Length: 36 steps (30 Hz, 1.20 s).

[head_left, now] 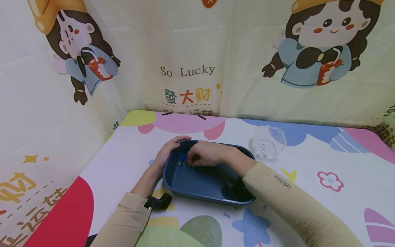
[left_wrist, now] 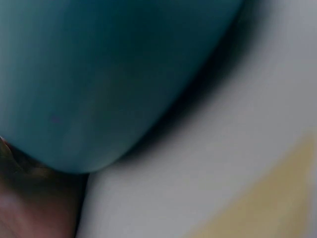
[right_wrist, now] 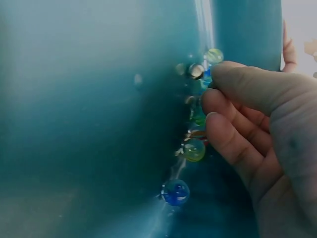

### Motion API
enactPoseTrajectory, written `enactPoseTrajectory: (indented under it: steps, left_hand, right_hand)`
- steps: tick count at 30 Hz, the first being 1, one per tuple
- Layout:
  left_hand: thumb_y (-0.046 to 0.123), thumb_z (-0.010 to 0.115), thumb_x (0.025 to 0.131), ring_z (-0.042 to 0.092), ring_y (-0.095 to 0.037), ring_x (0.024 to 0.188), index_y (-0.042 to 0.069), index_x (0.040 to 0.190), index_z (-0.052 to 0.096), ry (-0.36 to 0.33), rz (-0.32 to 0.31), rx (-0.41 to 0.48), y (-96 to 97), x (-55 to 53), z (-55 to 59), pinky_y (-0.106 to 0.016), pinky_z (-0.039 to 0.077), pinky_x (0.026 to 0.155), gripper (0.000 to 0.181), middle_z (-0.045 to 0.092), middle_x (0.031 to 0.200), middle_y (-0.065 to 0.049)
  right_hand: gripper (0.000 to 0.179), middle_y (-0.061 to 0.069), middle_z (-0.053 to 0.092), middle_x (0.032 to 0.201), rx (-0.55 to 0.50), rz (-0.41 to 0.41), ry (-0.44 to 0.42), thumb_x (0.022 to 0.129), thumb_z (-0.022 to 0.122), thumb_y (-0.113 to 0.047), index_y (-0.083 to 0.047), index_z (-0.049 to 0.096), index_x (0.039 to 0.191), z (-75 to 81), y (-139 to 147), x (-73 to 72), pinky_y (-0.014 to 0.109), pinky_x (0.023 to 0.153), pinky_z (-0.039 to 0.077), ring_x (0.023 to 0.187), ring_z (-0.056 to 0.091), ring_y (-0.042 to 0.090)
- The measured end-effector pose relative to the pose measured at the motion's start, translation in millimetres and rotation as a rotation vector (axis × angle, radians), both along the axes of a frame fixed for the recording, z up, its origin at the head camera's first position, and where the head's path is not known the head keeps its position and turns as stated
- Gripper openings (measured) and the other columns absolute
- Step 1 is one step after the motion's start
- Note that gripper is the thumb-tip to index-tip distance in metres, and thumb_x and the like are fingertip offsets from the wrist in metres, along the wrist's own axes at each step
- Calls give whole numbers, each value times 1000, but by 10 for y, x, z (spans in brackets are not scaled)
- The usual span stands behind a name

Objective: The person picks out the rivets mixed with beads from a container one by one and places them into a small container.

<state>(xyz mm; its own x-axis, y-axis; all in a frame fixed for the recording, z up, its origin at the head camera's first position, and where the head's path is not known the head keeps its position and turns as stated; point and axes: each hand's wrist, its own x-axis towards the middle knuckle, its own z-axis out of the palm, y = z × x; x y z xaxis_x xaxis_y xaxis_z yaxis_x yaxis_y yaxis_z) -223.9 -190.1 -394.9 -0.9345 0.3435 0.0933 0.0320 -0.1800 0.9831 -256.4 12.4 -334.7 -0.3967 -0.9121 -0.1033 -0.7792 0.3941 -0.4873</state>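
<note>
A dark blue plastic basin (head_left: pixel 197 187) stands on the table, with several glass marbles (head_left: pixel 183 158) along the inner far-left side of its floor. My left hand (head_left: pixel 168 151) grips the basin's rim at the far-left corner. Reaching into the basin, my right hand (head_left: pixel 206 153) has its fingers curled down among the marbles. In the right wrist view, the thumb and fingertips of that hand (right_wrist: pixel 247 119) come together at a blue marble (right_wrist: pixel 207 74), partly hidden behind the thumb. Below them lie a yellow-green marble (right_wrist: pixel 194 149) and a blue marble (right_wrist: pixel 176 192).
A clear plastic box (head_left: pixel 266 144) stands behind the basin's right end. The table cover (head_left: pixel 308 192) has colourful printed shapes. A printed curtain (head_left: pixel 185 41) hangs behind the table. A black device (head_left: pixel 158 201) sits on the left wrist.
</note>
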Motion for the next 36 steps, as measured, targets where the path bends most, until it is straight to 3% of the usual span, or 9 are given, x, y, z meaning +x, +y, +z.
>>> enactPoseTrajectory:
  steps: [9,26,36]
  left_hand:
    - [9,26,101,60,-22,106,0,139,50,6,-19,30,-3,-2,-12,-31,50,92,46,59,128,-10]
    - [10,26,100,61,-22,107,-3,141,47,7,-16,10,-21,4,-5,-31,49,94,48,60,127,-7]
    - [12,27,101,60,-22,109,-7,142,43,49,-29,-5,-7,6,2,-31,49,94,48,59,127,-8]
  right_hand:
    - [9,-5,68,90,-84,-48,-51,94,71,-10,-9,75,102,44,63,-12,24,78,52,78,60,11]
    - [13,-5,70,87,-154,-106,-96,94,71,-11,-5,76,104,133,120,-16,23,71,54,73,63,8]
    - [19,9,74,94,-246,-154,-164,96,69,-11,-1,75,110,238,214,-38,27,69,56,72,68,16]
